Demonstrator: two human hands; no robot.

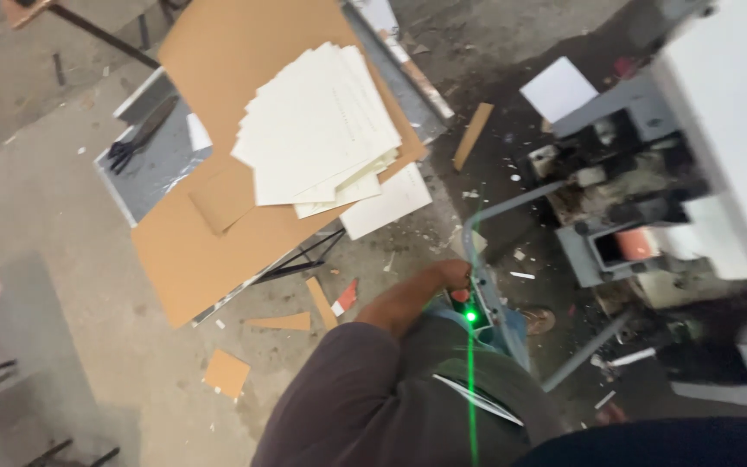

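My left hand point(454, 275) reaches down from a dark brown sleeve point(347, 389) to a small control box point(475, 311) with a lit green lamp. The box is mounted on a bent grey metal bar point(494, 210) of a machine. My fingers curl against the top of the box and the bar, and they are partly hidden, so the grip is unclear. A green glare streak runs down from the lamp. My right hand is out of view.
A grey and white machine point(641, 216) fills the right side. At the upper left, a metal table point(153, 169) carries brown cardboard sheets point(218, 52) and a fanned stack of cream paper point(317, 125). Cardboard scraps point(226, 374) and paper bits litter the concrete floor.
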